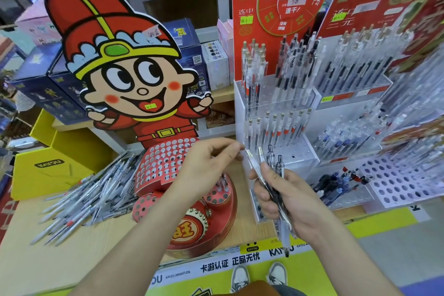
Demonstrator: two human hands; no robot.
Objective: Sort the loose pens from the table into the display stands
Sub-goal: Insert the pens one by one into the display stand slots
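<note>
Right hand [290,202]: wrapped round a bundle [279,168] of pens, tops fanned upward so I can tell the types apart and pull one at a time
Left hand [209,168]: fingertips drawn together right at the top of the leftmost pen in the bundle; blur hides whether they already pinch it
Bundle: held just in front of the clear stand [241,118], near its lower tier, which I judge keeps each transfer short
Pile [96,190]: loose pens heaped on the worktop [72,259] at my left, beside the red stand [165,163]; much is not yet sorted
Red stand: most holes vacant
Next: probably draw one pen out and match it to a row of its kind; the risk is loosening the others
</note>
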